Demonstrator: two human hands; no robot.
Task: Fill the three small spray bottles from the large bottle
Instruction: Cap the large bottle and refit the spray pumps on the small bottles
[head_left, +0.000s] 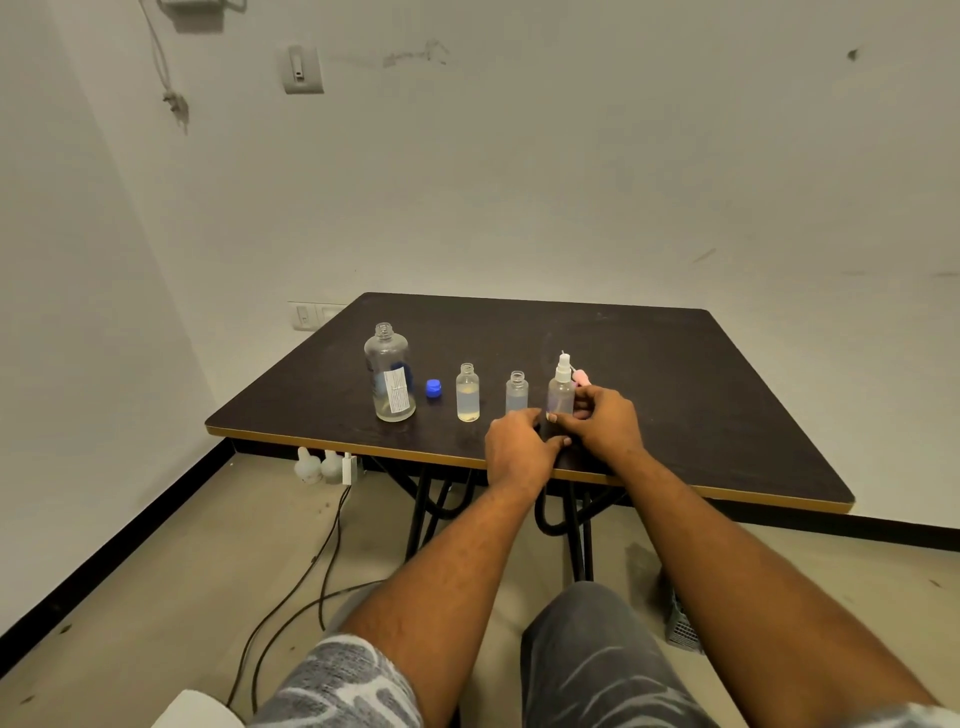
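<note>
1. Nearest are two knees in grey patterned shorts (597, 654), with two bare forearms reaching forward over them.
2. The left hand (519, 449) lies at the near edge of the table (727, 415). Its fingers (524, 418) are curled toward the foot of the capped small bottle (562, 389); whether they grip it cannot be told.
3. The right hand (605, 423) has its fingers (584, 399) wrapped round the lower body of that bottle from the right, holding it upright on the table.
4. There are three small bottles in a row near the front edge. The capped one, on the right, wears a white spray head. The middle small bottle (517, 392) and the left small bottle (467, 393) stand open, and the left one is about half full of clear liquid.
5. One blue cap (434, 388) lies left of them, just beside the one large bottle (390, 379), which is open, labelled and nearly empty.
6. One pink piece (581, 376) shows just behind the capped bottle.
7. White plugs (322, 466) hang under the table's left front edge, and dark cables (311, 571) trail on the floor.
8. Two switch plates are on the far wall, one low (306, 315) and one high (301, 70).
</note>
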